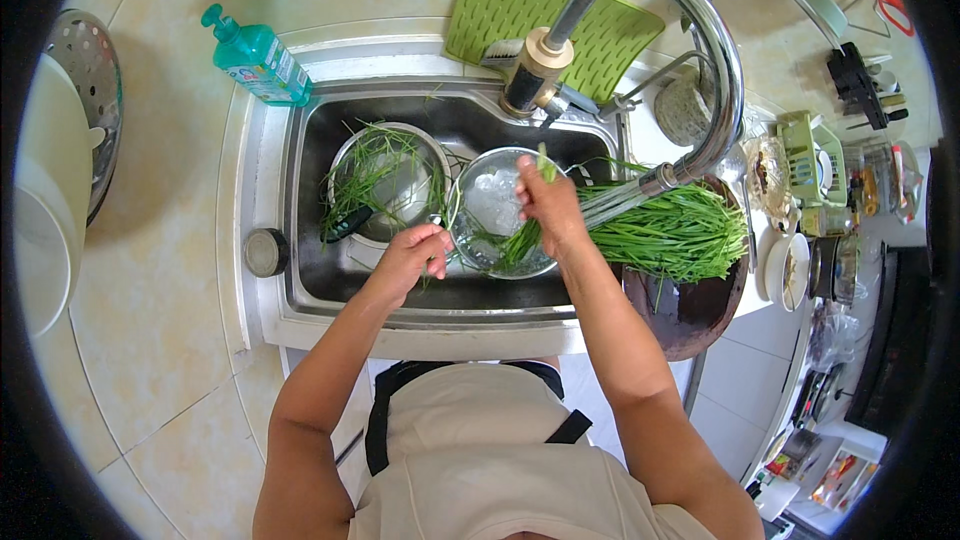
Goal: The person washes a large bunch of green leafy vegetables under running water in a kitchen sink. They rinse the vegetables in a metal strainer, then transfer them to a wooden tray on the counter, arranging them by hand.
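My right hand (551,206) grips a small bunch of green chives (521,244) over a metal bowl of water (487,202) in the sink (311,165). Its pale ends stick up above my fist. My left hand (412,255) is held just left of that bowl's rim, its fingers curled with the tips close together; whether it holds a thin strand cannot be told. Behind it a second metal bowl (405,195) has loose chive strands hanging over its rim. A large bundle of chives (667,232) lies on a dark brown basin (705,322), right of the sink. Water runs from the faucet (656,180) beside my right hand.
The curved faucet neck (731,67) arches over the right side. A green draining mat (480,7) and a brush (501,52) lie behind the sink. A teal pump bottle (262,64) stands at the back left, a small round jar (265,252) at the left edge. Dishes crowd the right counter.
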